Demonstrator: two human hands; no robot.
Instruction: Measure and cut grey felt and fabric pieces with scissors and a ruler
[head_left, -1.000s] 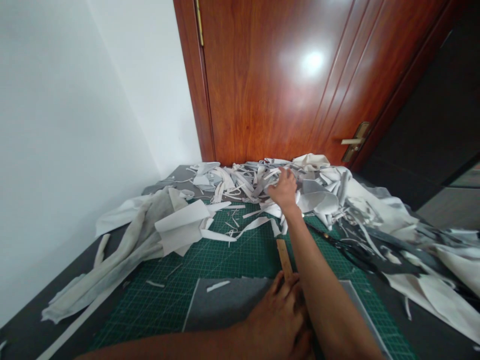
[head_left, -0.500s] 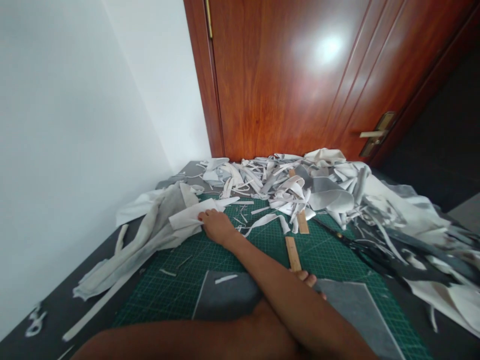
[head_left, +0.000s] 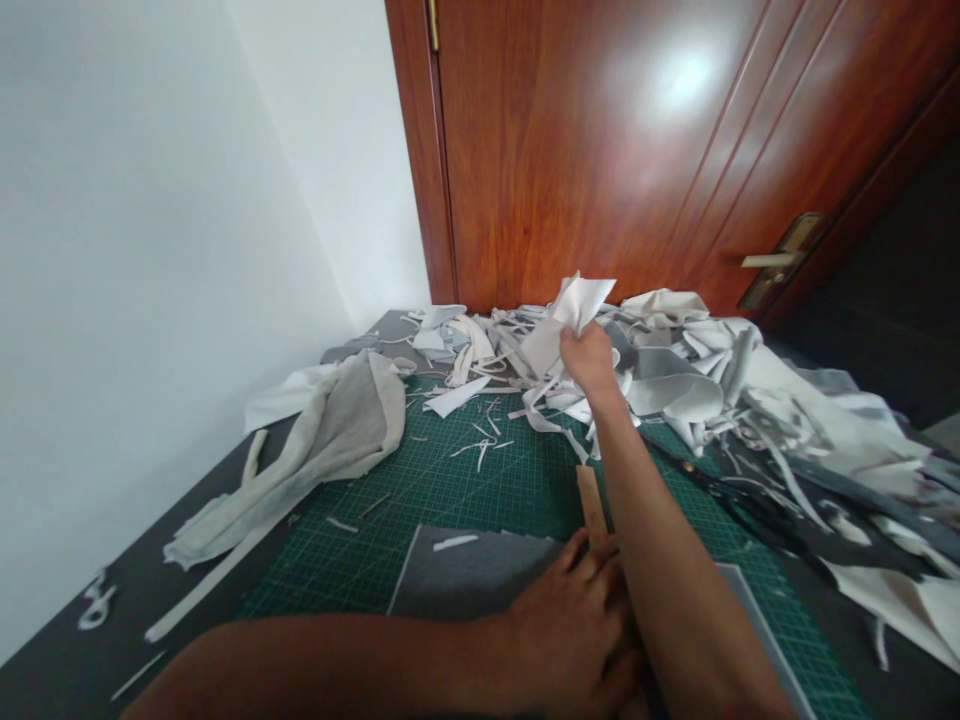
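Observation:
My right hand [head_left: 590, 362] is raised over a heap of white and grey fabric scraps [head_left: 667, 375], gripping a crumpled white fabric piece [head_left: 568, 325]. My left hand [head_left: 574, 630] lies low on the green cutting mat [head_left: 322, 580], its fingers curled around the lower end of a wooden ruler [head_left: 591, 505]. My right forearm hides part of that ruler. Beside my left hand is a dark grey felt sheet [head_left: 469, 570] with a thin white strip on it.
A grey-and-white cloth [head_left: 337, 440] lies left of the mat, and snippets are scattered across it. Black scissors [head_left: 742, 510] lie on the right among fabric. A wooden door [head_left: 600, 170] with a lever handle [head_left: 772, 262] closes the far end, and a white wall runs along the left.
My right hand has moved from the left of the mat up over the heap, lifting the white piece from the grey cloth. My left hand has returned to the ruler.

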